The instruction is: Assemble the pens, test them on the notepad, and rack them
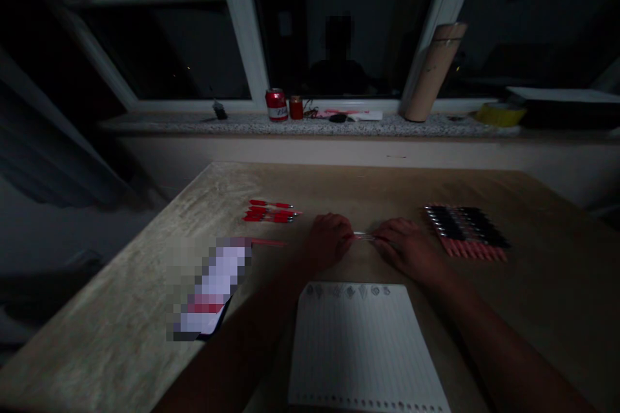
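Observation:
In the middle of the table, my left hand [328, 240] and my right hand [403, 244] face each other with curled fingers. They grip the two ends of a pen [363, 235] that looks clear and shiny in its visible middle, with red near the fingers; the fingers cover its ends. Left of my left hand lie several red pens [271, 211], side by side. Close to my right hand is a neat row of several pens [465, 231] with dark and red parts. A lined notepad [361, 342] with small drawings lies below both hands.
A phone [213, 287] with a lit, blurred screen lies left of my left forearm, beside a thin red strip [268, 242]. On the windowsill [242, 124] stand a red can [276, 105], a small red jar [296, 108], a tall tan cylinder [434, 74] and yellow tape [500, 115].

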`<action>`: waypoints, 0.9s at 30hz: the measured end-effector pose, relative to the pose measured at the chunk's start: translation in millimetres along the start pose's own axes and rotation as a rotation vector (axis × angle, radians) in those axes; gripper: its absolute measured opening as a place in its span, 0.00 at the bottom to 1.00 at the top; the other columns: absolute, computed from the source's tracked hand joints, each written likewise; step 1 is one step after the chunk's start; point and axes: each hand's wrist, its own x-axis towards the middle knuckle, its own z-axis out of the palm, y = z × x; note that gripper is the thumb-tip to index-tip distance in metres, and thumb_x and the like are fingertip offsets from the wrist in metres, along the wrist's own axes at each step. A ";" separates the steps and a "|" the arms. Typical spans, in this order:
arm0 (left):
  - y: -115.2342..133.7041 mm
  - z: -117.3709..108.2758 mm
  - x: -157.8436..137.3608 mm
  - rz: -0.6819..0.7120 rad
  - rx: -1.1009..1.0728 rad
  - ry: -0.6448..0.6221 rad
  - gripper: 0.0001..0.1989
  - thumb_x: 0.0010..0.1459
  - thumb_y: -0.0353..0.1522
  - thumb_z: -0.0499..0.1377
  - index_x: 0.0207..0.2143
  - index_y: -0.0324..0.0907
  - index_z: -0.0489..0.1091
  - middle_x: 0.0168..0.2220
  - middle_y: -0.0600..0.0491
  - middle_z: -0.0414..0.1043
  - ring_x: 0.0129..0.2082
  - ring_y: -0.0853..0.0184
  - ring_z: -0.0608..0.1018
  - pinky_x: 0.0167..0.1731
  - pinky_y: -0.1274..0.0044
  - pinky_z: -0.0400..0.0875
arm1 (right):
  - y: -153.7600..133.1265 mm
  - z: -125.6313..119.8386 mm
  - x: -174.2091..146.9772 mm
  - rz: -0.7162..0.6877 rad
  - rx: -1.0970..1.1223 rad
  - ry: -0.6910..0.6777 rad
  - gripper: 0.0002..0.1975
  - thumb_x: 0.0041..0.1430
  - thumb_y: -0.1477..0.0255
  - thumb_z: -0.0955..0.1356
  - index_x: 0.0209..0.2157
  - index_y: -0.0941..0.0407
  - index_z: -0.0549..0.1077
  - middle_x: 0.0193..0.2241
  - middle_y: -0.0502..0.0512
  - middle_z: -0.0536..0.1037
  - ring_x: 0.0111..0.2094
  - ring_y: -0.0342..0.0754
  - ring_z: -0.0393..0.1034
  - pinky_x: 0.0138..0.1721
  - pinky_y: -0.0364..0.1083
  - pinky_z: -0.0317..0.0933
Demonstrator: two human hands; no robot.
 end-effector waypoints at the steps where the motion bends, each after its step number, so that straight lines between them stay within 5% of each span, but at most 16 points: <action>1: 0.1 0.0 -0.1 0.005 0.001 -0.004 0.11 0.61 0.37 0.51 0.35 0.41 0.69 0.40 0.51 0.69 0.42 0.65 0.68 0.45 0.70 0.58 | -0.5 0.1 0.0 0.000 0.000 -0.001 0.11 0.61 0.69 0.62 0.39 0.55 0.74 0.36 0.58 0.75 0.39 0.52 0.66 0.41 0.51 0.57; 13: 3.4 -0.7 2.1 0.039 0.035 -0.114 0.13 0.63 0.38 0.48 0.37 0.41 0.69 0.37 0.52 0.72 0.38 0.67 0.71 0.41 0.71 0.59 | -5.6 0.1 1.5 -0.023 0.001 -0.003 0.11 0.61 0.69 0.62 0.40 0.55 0.74 0.36 0.57 0.75 0.39 0.51 0.65 0.41 0.51 0.56; 27: 5.4 -0.1 -0.4 -0.028 -0.070 -0.090 0.09 0.58 0.32 0.53 0.41 0.42 0.68 0.40 0.51 0.73 0.41 0.65 0.73 0.46 0.70 0.60 | -6.6 -1.2 1.6 -0.032 0.009 0.004 0.11 0.61 0.69 0.62 0.40 0.54 0.75 0.36 0.57 0.75 0.39 0.51 0.65 0.41 0.51 0.56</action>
